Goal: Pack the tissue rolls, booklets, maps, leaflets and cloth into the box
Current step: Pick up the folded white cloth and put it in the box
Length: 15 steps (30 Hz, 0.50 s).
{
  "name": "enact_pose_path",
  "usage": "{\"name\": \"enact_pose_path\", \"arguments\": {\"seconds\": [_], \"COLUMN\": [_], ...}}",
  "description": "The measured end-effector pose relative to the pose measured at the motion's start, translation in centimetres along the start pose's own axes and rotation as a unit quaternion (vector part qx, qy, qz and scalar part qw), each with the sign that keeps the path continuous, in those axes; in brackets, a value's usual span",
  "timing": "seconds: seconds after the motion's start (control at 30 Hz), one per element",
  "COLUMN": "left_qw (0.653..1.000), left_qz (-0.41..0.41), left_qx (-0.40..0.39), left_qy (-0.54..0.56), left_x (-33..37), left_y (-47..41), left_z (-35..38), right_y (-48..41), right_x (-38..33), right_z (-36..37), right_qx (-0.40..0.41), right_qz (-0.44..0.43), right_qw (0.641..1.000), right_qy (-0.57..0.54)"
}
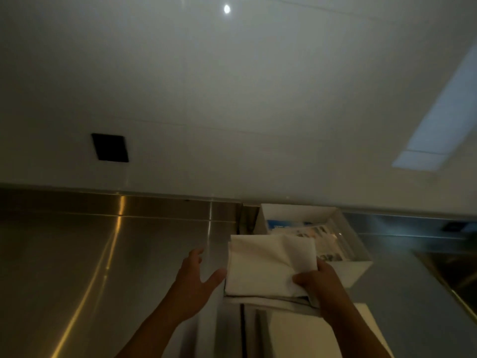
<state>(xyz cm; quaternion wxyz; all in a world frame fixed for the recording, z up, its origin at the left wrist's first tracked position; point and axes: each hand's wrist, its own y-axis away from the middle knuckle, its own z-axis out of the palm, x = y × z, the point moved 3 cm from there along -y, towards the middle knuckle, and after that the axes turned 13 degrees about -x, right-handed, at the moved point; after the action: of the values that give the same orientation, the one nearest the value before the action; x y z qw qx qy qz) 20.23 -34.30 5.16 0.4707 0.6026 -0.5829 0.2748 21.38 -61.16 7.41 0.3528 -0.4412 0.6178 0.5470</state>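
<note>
Stretching across the whole lower half is a steel counter [90,254], dim and streaked with light, running back to a pale wall [232,99] at twelve o'clock. On that wall, up at ten o'clock, sits a small dark square plate [110,147].

Out at one o'clock on the counter stands the white box [358,270], open at the top, with printed papers [320,241] lying inside it; which are maps, leaflets or booklets is too blurred to tell. At five o'clock, near the bottom edge, a white flat panel [296,332] lies partly under the right forearm.

Dead centre, the folded white cloth [265,264] is up off the counter, overlapping the near left corner of the box. The right hand [317,280] has it pinched at its near right corner, thumb on top. The left hand [193,277], at seven o'clock of the cloth, is spread wide, thumb just beside the cloth's left edge, gripping nothing.
</note>
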Motion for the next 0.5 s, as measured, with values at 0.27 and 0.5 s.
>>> {"name": "enact_pose_path", "arguments": {"seconds": [0.27,0.5], "left_qw": [1.0,1.0], "left_qz": [-0.007,0.001], "left_qx": [0.003,-0.019], "left_qy": [-0.009,0.002], "left_x": [2.3,3.5], "left_y": [-1.1,-4.6], "left_z": [5.2,6.6], "right_y": [-3.5,-4.8], "right_x": [0.3,-2.6], "right_z": [-12.2,-16.5], "right_qx": [0.05,0.097], "right_qz": [0.017,0.009], "right_qw": [0.998,0.995], "right_qy": [-0.021,-0.008]}}
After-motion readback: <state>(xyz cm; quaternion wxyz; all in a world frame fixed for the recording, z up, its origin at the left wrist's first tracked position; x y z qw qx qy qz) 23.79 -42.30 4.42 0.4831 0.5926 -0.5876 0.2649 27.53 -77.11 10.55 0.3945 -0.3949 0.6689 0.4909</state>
